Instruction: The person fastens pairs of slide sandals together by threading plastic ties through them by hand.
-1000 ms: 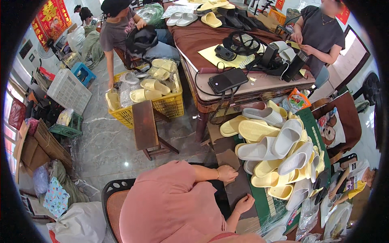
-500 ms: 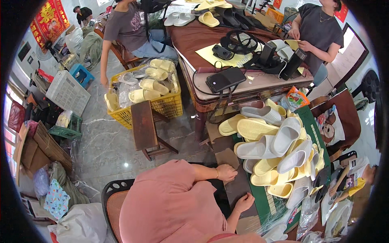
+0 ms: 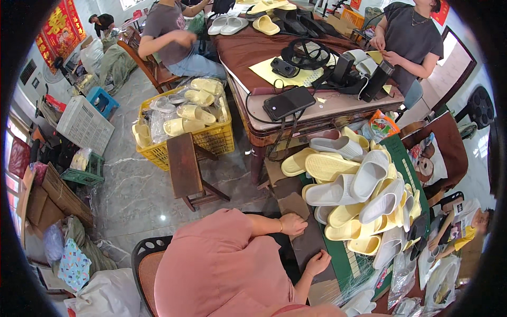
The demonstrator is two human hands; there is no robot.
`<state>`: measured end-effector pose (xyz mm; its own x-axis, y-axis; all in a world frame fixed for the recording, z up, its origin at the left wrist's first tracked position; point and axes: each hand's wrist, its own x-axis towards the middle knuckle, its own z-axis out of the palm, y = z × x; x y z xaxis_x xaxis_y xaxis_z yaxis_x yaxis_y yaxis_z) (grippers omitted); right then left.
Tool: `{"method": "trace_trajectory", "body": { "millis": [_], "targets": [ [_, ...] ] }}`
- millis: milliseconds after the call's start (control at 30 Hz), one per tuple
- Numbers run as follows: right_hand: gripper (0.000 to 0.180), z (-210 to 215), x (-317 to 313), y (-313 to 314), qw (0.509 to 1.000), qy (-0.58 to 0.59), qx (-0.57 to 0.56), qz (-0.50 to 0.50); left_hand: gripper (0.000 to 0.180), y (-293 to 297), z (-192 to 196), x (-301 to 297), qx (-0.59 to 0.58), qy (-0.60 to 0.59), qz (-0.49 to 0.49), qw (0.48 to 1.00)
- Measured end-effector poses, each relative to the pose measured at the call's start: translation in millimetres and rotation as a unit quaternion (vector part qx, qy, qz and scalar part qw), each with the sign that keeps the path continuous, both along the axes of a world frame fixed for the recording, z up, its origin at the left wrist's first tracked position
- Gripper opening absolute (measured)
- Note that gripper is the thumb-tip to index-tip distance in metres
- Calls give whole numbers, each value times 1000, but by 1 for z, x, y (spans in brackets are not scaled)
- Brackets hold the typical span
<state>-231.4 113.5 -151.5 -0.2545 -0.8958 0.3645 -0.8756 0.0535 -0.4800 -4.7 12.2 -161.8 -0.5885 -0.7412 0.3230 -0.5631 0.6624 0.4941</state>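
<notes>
My left hand [image 3: 293, 224] rests on the brown cardboard [image 3: 302, 247] along the table's near edge, its fingers curled into a loose fist. Lower down, my right hand [image 3: 319, 262] lies near the same edge with its fingers bent together. I see nothing in either hand. Just beyond them is a heap of yellow slippers [image 3: 331, 167] and grey slippers [image 3: 330, 192], piled on the green mat [image 3: 338, 248]. Clear plastic wrap [image 3: 355, 285] lies beside my right hand, with wrapped slippers past it.
A yellow crate [image 3: 217, 139] of slippers stands on the floor behind a wooden stool [image 3: 182, 165]. A second table [image 3: 232, 58] bears a phone [image 3: 289, 103], cables, a black bottle [image 3: 376, 81] and more slippers. People sit or stand around, one with a yellow sleeve at far right.
The seated person in the grey shirt has lifted an arm from the yellow crate up in front of the body. The view has shifted slightly. My hands stay in place.
</notes>
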Motion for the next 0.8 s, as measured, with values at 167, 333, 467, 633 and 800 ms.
{"method": "trace_trajectory", "body": {
  "millis": [167,333,467,633,800],
  "targets": [
    [12,-1,-2,1,1000,0,16,0,18,-1,-2,0,0,10,2,1000],
    [10,-8,-4,3,1000,6,-3,-1,17,2,-2,-2,9,-4,-6,1000],
    [10,-4,-3,5,1000,15,16,-17,17,4,2,-3,24,-16,-9,1000],
    [10,-3,-3,4,1000,17,0,-6,18,3,-1,-4,10,-14,-5,1000],
    [12,-6,-4,3,1000,18,2,-7,18,3,-1,-1,12,-11,-5,1000]
  ]
}}
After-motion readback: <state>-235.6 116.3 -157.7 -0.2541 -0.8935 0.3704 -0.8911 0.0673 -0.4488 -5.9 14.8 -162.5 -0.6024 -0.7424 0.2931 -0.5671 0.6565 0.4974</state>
